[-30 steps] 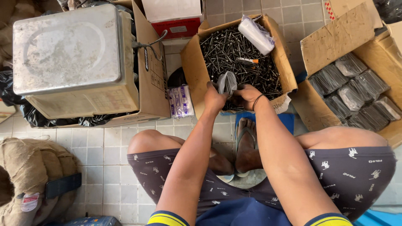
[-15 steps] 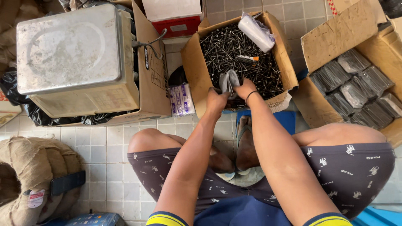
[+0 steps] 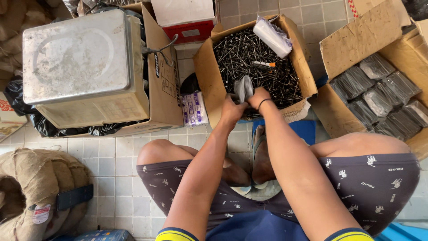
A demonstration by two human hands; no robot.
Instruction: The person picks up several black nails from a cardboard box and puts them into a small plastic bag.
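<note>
Head view: both hands meet at the near edge of the open cardboard box of dark loose nails [image 3: 214, 67]. Left hand [image 3: 232, 109] & right hand [image 3: 258, 96] hold a small grey plastic bag [image 3: 244, 87] upright btwn them, fingers curled and pinching its sides. Bag sits over the nails, just inside the box. White plastic packet [image 3: 272, 35] lies at the far corner. Metal scale w/ flat square top [image 3: 80, 62] stands well left; cardboard box of bagged grey packs [image 3: 352, 44] to the right.

A pale tiled floor [image 3: 116, 151] is seen in daylight. A metal scale [image 3: 82, 67] is set on a cardboard box [image 3: 162, 76]; burlap sacks [image 3: 26, 192] are piled nearby.
</note>
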